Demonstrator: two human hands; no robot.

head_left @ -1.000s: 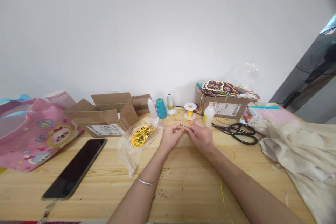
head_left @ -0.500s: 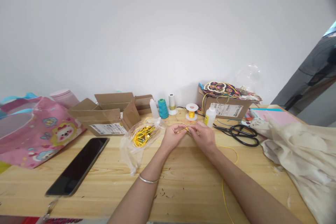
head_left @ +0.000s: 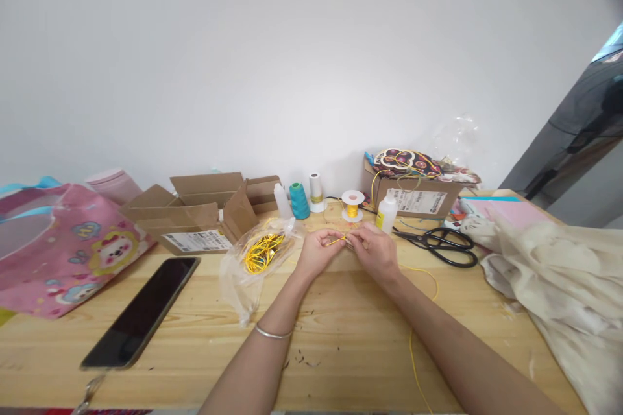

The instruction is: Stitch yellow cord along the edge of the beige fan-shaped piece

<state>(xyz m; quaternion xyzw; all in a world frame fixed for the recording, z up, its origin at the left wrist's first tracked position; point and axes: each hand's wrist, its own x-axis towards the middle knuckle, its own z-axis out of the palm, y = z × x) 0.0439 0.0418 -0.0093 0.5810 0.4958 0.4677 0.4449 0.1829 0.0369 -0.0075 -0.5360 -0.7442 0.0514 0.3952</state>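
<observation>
My left hand [head_left: 317,251] and my right hand [head_left: 374,251] meet over the wooden table [head_left: 341,324], fingers pinched together. Between them they grip a short stretch of thin yellow cord [head_left: 337,241]. The same yellow cord [head_left: 417,311] trails from under my right hand across the table toward the near edge. Just left of my left hand lies a clear plastic bag with a bundle of yellow cord [head_left: 260,251]. A small white spool of yellow cord [head_left: 352,205] stands just beyond my hands.
Black scissors [head_left: 445,245] and a small white bottle [head_left: 387,211] lie to the right. A teal thread cone [head_left: 298,200], open cardboard boxes [head_left: 195,214], a phone [head_left: 141,311], a pink bag [head_left: 63,249], cream fabric [head_left: 569,285] and a box of patterned items [head_left: 418,191] ring the table.
My fingertips have drawn closer together on the yellow cord. The small object seen above my fingers a second ago no longer shows.
</observation>
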